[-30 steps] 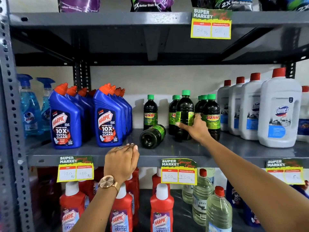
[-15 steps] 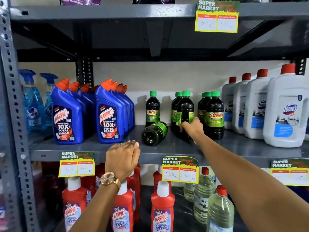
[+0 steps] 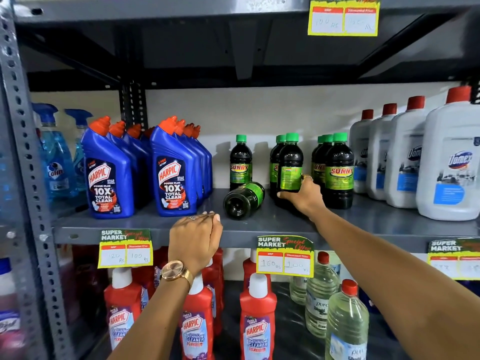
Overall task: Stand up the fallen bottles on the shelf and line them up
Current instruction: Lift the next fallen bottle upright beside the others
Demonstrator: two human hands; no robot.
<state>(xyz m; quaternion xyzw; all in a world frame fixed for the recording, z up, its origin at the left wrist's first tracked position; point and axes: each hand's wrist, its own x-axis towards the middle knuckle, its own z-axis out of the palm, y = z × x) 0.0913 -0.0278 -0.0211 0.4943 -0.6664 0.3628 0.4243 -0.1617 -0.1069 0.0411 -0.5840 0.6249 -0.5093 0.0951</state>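
Observation:
On the grey middle shelf [image 3: 272, 224] stand several dark Sunny bottles with green caps. One upright Sunny bottle [image 3: 289, 162] at the front of the middle row is gripped low down by my right hand [image 3: 302, 197]. A fallen Sunny bottle [image 3: 244, 200] lies on its side just left of it, base toward me. A single Sunny bottle [image 3: 240, 162] stands behind the fallen one. Another row of Sunny bottles [image 3: 337, 172] stands to the right. My left hand [image 3: 196, 240] rests on the shelf's front edge, fingers curled, holding nothing.
Blue Harpic bottles [image 3: 174, 175] stand in two rows at the left, white Domex bottles [image 3: 452, 162] at the right. Blue spray bottles [image 3: 54, 157] are at the far left. The lower shelf holds red Harpic bottles [image 3: 257, 318] and clear bottles [image 3: 345, 323]. Price tags [image 3: 284, 255] hang from the edge.
My right hand has kept hold of the front upright Sunny bottle, sliding slightly lower on it. The view has moved closer to the shelf. My left hand stays on the edge.

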